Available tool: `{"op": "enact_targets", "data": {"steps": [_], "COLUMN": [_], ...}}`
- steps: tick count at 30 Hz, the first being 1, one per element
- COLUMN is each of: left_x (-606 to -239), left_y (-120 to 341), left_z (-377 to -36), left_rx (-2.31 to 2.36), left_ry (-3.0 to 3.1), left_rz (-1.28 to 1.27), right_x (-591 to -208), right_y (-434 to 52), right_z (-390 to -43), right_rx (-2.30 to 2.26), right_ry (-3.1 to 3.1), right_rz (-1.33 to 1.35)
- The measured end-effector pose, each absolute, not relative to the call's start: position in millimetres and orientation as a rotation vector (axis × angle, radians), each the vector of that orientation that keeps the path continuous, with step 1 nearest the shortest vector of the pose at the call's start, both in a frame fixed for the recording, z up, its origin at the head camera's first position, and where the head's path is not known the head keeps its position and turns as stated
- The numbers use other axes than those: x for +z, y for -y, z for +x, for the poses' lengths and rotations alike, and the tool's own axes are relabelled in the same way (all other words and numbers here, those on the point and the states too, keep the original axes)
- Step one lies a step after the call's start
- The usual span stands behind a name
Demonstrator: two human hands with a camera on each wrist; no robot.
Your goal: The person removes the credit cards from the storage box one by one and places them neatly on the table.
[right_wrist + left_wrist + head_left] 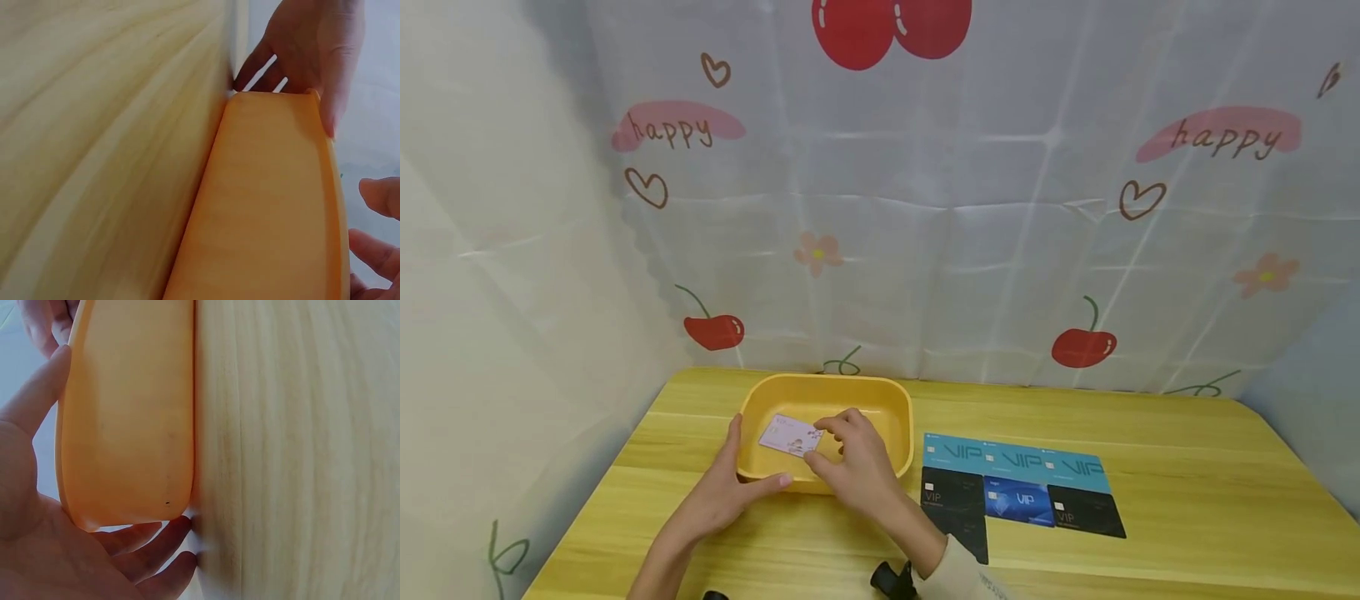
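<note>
A yellow plastic basin (887, 400) stands near the back of the table. My left hand (718, 496) grips its left front corner, thumb on the front rim and fingers round the end wall, as the left wrist view also shows. Inside the basin is a pale pink card (786, 435) with a small printed figure. Above the card's right end hovers my right hand (865, 467), thumb and forefinger spread apart. In the right wrist view, the right fingertips (375, 199) show above the rim with nothing visible between them. The basin wall hides the card from both wrist views.
Right of the basin, VIP cards lie in rows: three teal cards (1018, 460), a blue card (1019, 502) and several black cards (1088, 510). My right forearm partly covers the black ones on the left. A patterned white curtain (955, 250) hangs behind the wooden table (1210, 500).
</note>
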State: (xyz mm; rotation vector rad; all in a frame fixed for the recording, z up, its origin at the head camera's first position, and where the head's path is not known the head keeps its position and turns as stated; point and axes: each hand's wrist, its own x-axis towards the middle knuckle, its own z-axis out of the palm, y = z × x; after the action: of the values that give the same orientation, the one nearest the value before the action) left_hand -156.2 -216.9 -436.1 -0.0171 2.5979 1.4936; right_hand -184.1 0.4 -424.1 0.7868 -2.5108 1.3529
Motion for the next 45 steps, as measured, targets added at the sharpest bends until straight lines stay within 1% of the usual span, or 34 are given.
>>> {"op": "enact_targets", "data": {"steps": [17, 25, 28, 35, 45], "left_x": [-435, -437, -437, -434, -437], "left_y": [219, 220, 219, 219, 218], "left_z": [-154, -155, -155, -155, -155], "left_rx": [1.506, 1.505, 1.510, 1.464, 1.479], "left_ry": [-2.601, -2.605, -2.597, -2.612, -2.618], "left_rz": [0.038, 0.046, 0.047, 0.039, 0.023], "right_x": [-419, -423, -427, -430, -440], "right_y": [27, 48, 51, 55, 58], "right_z": [-200, -218, -224, -231, -237], "right_rx": [1.252, 0.850, 0.784, 0.704, 0.809], "right_ry": [2.667, 2.715, 2.738, 2.800, 3.078], "right_rz": [0.768, 0.790, 0.797, 0.796, 0.740]}}
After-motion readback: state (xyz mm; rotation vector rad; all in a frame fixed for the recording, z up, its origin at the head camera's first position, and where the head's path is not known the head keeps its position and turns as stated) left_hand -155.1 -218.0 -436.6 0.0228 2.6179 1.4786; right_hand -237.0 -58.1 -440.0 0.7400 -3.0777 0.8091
